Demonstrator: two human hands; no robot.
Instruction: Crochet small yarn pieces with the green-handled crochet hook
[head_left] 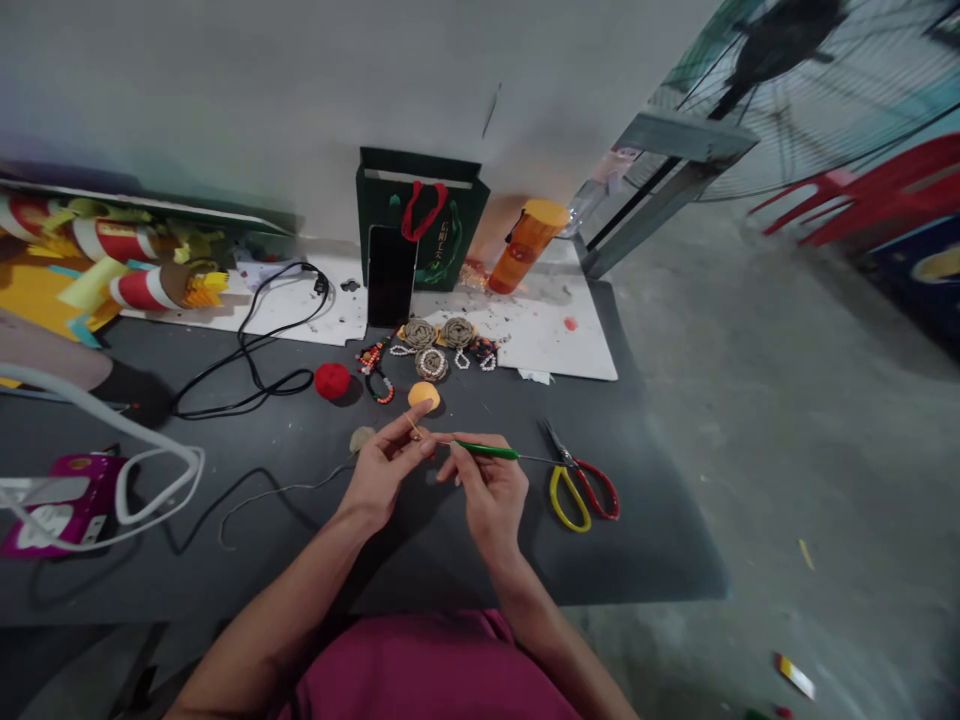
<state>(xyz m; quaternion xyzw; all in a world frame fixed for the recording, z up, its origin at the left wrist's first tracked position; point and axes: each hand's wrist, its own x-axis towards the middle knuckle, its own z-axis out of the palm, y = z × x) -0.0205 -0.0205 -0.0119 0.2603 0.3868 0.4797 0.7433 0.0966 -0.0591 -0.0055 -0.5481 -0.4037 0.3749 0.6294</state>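
My right hand is closed around the green handle of a crochet hook, whose thin metal shaft points left to my other hand. My left hand pinches a small piece of yarn work at the hook's tip, too small to make out well. A thin orange strand runs over its raised index finger. Just beyond the fingertips lies an orange yarn ball. Beside my left hand sits a beige yarn ball, partly hidden, with a loose tail trailing left. A red yarn ball rests farther left.
Scissors with yellow and red handles lie right of my hands. Beyond are crocheted flowers, beaded strings, a phone, a green paper bag and an orange bottle. A black cable and a purple box are leftward.
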